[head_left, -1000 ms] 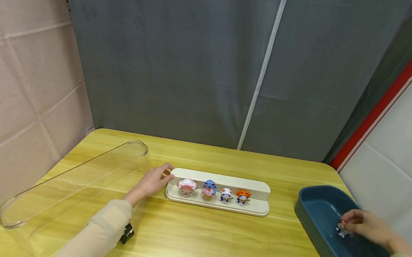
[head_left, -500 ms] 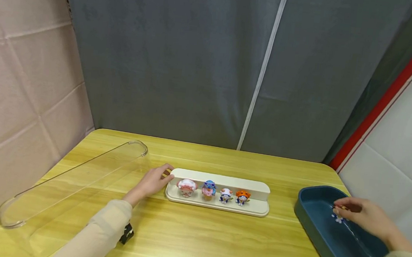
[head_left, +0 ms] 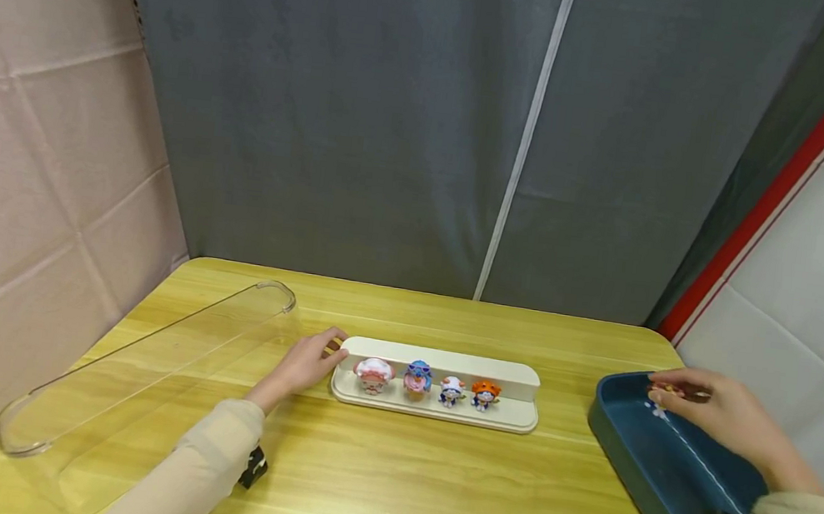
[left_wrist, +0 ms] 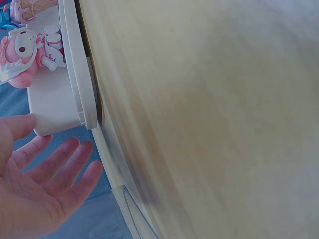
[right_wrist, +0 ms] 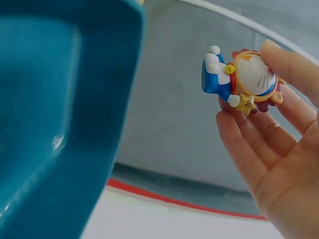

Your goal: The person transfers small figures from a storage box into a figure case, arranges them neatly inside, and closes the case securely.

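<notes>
Blue, white and yellow plastic: the figurine (right_wrist: 254, 74) is held in the right hand (head_left: 730, 416), thumb on one side of its head, fingers on the other; grip narrow. Visible details: pale face in a yellow-orange rim, dark red pieces around the head, a yellow star, blue lower body. In the head view it is over the far end of the dark blue tray (head_left: 608, 433); the right wrist view shows it apart from the tray's rim.

Left hand (head_left: 302, 365): at the left end of the cream stand (head_left: 439, 359), fingers spread, thumb tip meeting the stand's end. Index fingertip is close to the corner; cannot tell whether it touches.

On the stand's lower step, a row of four, left to right: pink figurine with white top (head_left: 373, 376); blue-and-pink figurine on a cone-like base (head_left: 417, 381); small white-hatted figurine (head_left: 452, 391); orange-hatted figurine (head_left: 485, 395). All upright.

Left of the stand, well apart from the tray: transparent cover (head_left: 165, 378), set diagonally. Support: yellow wood-grain table (head_left: 389, 472). Behind: grey curtain (head_left: 336, 115) with a pale vertical strip. Right side: white cloth (head_left: 817, 274), red band along its edge.
</notes>
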`<state>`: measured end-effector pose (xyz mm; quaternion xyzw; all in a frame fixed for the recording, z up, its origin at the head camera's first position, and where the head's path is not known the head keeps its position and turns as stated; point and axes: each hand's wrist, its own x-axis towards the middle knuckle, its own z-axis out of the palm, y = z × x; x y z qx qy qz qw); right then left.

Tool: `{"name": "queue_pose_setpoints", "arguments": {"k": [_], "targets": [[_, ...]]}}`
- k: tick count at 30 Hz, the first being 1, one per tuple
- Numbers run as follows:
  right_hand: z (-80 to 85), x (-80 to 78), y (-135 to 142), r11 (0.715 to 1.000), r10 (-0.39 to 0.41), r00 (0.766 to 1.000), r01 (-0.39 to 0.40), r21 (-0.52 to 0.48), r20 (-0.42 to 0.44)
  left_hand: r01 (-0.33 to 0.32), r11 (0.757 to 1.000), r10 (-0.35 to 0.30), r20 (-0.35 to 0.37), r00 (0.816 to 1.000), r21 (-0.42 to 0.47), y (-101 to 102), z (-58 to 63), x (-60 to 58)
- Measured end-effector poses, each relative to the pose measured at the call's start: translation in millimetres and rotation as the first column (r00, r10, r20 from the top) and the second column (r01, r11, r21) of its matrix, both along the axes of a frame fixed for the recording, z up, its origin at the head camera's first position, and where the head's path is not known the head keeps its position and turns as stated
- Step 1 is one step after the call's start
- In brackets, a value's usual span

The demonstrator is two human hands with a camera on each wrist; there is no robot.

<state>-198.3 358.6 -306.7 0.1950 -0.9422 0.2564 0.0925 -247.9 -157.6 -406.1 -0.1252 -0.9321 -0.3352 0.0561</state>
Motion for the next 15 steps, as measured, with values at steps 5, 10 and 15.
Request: {"name": "queue_pose_setpoints", "arguments": {"k": [5,10,15], "targets": [[9.5,-0.1,-16,1.000,0.021,1.000,-0.021,0.016,-0.023,0.003,1.000,-0.003,0.001,1.000,0.001,0,0.2,0.3],[15.3,-2.0,-31,0.999,0.039,0.999,-0.038,0.018,-0.024,0.003,1.000,-0.003,0.003,1.000,-0.002,-1,0.5,0.5],[14.1,-6.2,-44,0.998,0.055,0.998,-0.055,0.005,-0.029,0.001,1.000,-0.001,0.002,1.000,-0.003,0,0.4,0.4]]}}
